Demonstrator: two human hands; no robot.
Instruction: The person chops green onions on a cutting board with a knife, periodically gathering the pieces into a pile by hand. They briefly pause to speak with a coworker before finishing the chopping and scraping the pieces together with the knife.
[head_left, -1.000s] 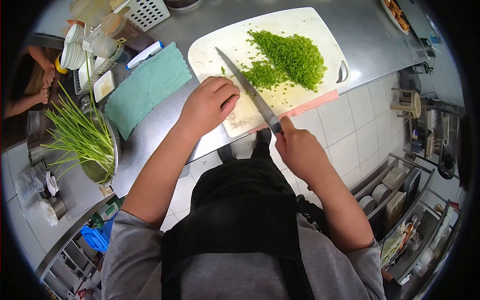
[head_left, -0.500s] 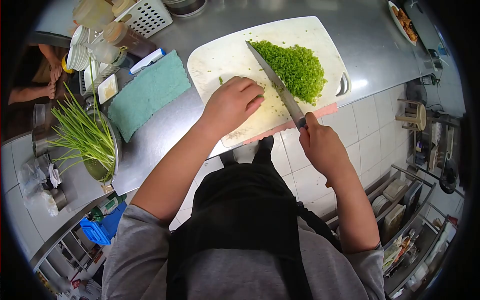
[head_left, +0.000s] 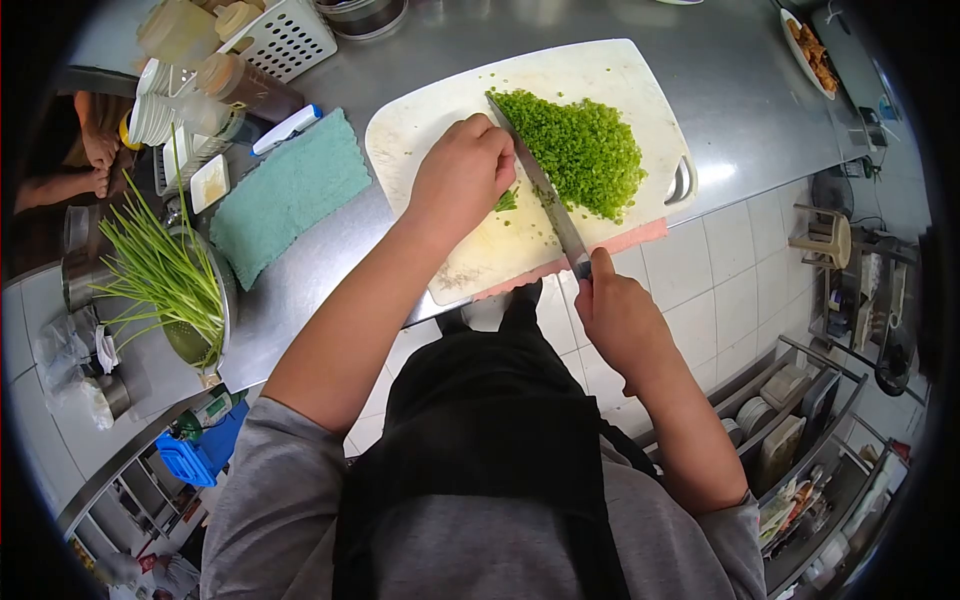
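My right hand (head_left: 620, 310) grips the dark handle of a kitchen knife (head_left: 553, 208). Its long blade lies slanted over the white cutting board (head_left: 410, 150), along the left edge of a pile of finely chopped green onion (head_left: 580, 150). Close against the blade's left side is my left hand (head_left: 462, 175), its fingers curled in; what they hold, if anything, is hidden. A small clump of cut green onion (head_left: 507, 200) lies beside those fingers.
Left of the board lie a teal cloth (head_left: 290, 195) and a blue-and-white marker (head_left: 287, 130). A colander of whole green onions (head_left: 165, 270) stands farther left. Sauce bottles (head_left: 250, 85) and a white basket (head_left: 285, 40) are at the back. Another person's hand (head_left: 100, 145) shows far left.
My left hand has moved farther up the board and closer to the blade, its fingers more curled. The knife has shifted slightly left, and a green onion clump now shows by my left hand.
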